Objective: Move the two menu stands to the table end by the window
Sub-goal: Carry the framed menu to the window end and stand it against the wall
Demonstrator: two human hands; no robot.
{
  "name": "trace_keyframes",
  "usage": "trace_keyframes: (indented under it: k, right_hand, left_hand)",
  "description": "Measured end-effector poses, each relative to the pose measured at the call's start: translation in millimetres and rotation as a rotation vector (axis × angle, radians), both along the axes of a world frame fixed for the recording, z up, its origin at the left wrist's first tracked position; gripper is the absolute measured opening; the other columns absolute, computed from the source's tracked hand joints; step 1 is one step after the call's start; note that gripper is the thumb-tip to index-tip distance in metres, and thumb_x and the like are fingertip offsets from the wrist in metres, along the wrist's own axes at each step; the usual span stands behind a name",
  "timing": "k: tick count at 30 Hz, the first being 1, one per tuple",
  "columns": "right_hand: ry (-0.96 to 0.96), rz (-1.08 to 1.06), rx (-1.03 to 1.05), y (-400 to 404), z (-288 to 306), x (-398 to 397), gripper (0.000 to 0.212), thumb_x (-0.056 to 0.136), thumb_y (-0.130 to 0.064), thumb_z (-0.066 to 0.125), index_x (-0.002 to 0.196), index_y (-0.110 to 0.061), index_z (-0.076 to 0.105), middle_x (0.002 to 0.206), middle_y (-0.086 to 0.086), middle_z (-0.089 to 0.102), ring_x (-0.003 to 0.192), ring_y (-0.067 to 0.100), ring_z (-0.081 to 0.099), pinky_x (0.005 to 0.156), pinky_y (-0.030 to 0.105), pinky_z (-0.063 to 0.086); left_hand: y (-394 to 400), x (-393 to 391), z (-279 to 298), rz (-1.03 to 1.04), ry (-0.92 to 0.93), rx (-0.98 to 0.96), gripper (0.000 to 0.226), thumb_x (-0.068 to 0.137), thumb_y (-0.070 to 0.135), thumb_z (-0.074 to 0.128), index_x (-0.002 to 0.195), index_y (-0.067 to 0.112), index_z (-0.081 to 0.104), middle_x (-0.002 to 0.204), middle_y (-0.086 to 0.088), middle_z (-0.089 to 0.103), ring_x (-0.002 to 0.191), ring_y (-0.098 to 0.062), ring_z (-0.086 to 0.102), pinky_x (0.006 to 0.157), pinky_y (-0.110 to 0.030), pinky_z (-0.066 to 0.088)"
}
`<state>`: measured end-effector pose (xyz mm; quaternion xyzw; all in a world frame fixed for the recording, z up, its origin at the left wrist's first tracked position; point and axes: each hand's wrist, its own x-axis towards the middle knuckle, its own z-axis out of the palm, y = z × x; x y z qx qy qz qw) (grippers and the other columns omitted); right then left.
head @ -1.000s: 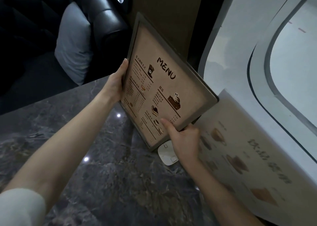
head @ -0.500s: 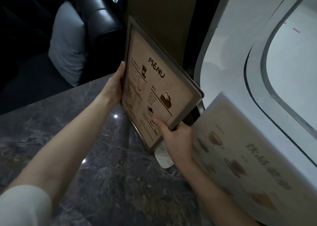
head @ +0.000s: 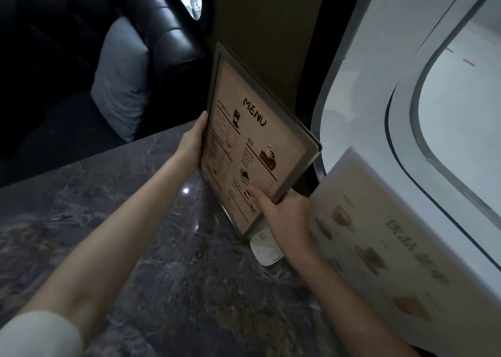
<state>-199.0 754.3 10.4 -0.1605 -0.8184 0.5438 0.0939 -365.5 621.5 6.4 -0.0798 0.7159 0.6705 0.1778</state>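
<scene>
A dark grey marble-patterned table [head: 141,248] fills the lower left of the view, its far end meeting a white curved window frame [head: 360,107] on the right and a brown wall panel [head: 265,31] behind. Beyond the table's far left edge sits a black padded leather sofa [head: 162,31] with a pale grey cushion [head: 119,85] leaning on it. A pale frosted menu stand printed with drinks [head: 385,248] leans along the table's right edge beside the window, tilted back toward the frame. At the far right corner a grey-framed beige menu stand headed "MENU" [head: 252,145] is tilted on one lower corner; whether that corner touches the table cannot be told. The left hand [head: 191,145] grips its left edge, fingers hidden behind the frame. The right hand [head: 284,218] clasps its lower right edge, thumb pressed on the printed face. A small white rounded device [head: 264,251] lies on the table just under that stand.
</scene>
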Motion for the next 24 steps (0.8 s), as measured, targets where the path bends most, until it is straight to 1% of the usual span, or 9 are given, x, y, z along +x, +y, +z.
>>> trace_keyframes:
  k: [4,6,7,10,14,17,19,22,24]
  right_hand:
    - [-0.079,0.086,0.129,6,7,2,0.042,0.081,-0.035,0.065,0.114,-0.008,0.063,0.117,0.006,0.068,0.104,0.016,0.065,0.072,0.017,0.054]
    - [-0.197,0.150,0.245,10,12,4,0.042,0.082,-0.036,0.063,0.111,-0.006,0.064,0.117,0.008,0.068,0.098,0.018,0.067,0.062,0.010,0.050]
    - [-0.270,0.197,0.291,11,15,5,0.042,0.084,-0.038,0.061,0.111,-0.007,0.063,0.116,0.008,0.068,0.092,0.018,0.067,0.059,0.013,0.051]
    - [-0.471,0.359,0.375,11,28,9,0.039,0.087,-0.037,0.055,0.116,-0.010,0.059,0.112,0.009,0.068,0.076,0.016,0.061,0.055,0.024,0.049]
    - [-0.581,0.465,0.355,3,57,9,0.047,0.085,-0.032,0.056,0.128,-0.014,0.049,0.125,0.006,0.059,0.087,0.022,0.064,0.075,0.038,0.059]
    - [-0.500,0.528,0.405,-4,89,8,0.043,0.085,-0.034,0.057,0.118,-0.007,0.054,0.109,0.010,0.064,0.083,0.021,0.063,0.068,0.034,0.058]
    - [-0.377,0.555,0.490,-6,114,8,0.034,0.086,-0.035,0.056,0.102,-0.006,0.062,0.099,0.007,0.065,0.079,0.019,0.062,0.058,0.026,0.051]
    - [-0.212,0.580,0.604,-4,150,9,0.027,0.088,-0.030,0.056,0.099,-0.009,0.068,0.105,0.009,0.068,0.091,0.019,0.064,0.075,0.031,0.056]
    - [-0.108,0.605,0.655,0,173,10,0.025,0.089,-0.023,0.055,0.108,-0.010,0.065,0.113,0.007,0.066,0.099,0.016,0.062,0.082,0.026,0.051]
  left_hand:
    - [-3,26,-5,-0.065,0.076,-0.240,0.044,0.097,0.039,0.034,0.137,0.022,0.041,0.136,-0.003,0.052,0.124,-0.020,0.048,0.099,-0.033,0.038]
    - [-5,38,-6,-0.116,0.055,-0.330,0.048,0.096,0.038,0.036,0.140,0.022,0.037,0.143,-0.006,0.047,0.131,-0.027,0.043,0.110,-0.042,0.034]
    - [-5,44,-6,-0.135,0.027,-0.367,0.050,0.095,0.039,0.036,0.141,0.019,0.037,0.145,-0.007,0.045,0.133,-0.028,0.041,0.112,-0.043,0.032]
    - [-1,64,0,-0.212,-0.017,-0.462,0.052,0.096,0.038,0.034,0.139,0.010,0.041,0.147,-0.012,0.043,0.135,-0.029,0.039,0.113,-0.040,0.030]
    - [4,90,11,-0.278,-0.026,-0.495,0.050,0.098,0.035,0.034,0.135,0.004,0.045,0.143,-0.016,0.046,0.131,-0.033,0.042,0.111,-0.042,0.033]
    - [1,107,10,-0.272,-0.025,-0.466,0.047,0.097,0.036,0.036,0.127,0.004,0.053,0.132,-0.020,0.055,0.121,-0.034,0.051,0.106,-0.045,0.040]
    - [-3,115,9,-0.234,-0.016,-0.381,0.044,0.094,0.037,0.042,0.112,0.002,0.062,0.112,-0.021,0.064,0.100,-0.031,0.060,0.098,-0.046,0.047]
    - [-7,123,8,-0.178,-0.004,-0.309,0.035,0.093,0.032,0.047,0.096,0.001,0.064,0.094,-0.015,0.064,0.087,-0.028,0.061,0.094,-0.045,0.050]
    - [-8,126,6,-0.159,-0.028,-0.288,0.035,0.093,0.030,0.048,0.102,0.000,0.064,0.093,-0.014,0.062,0.085,-0.026,0.059,0.089,-0.041,0.051]
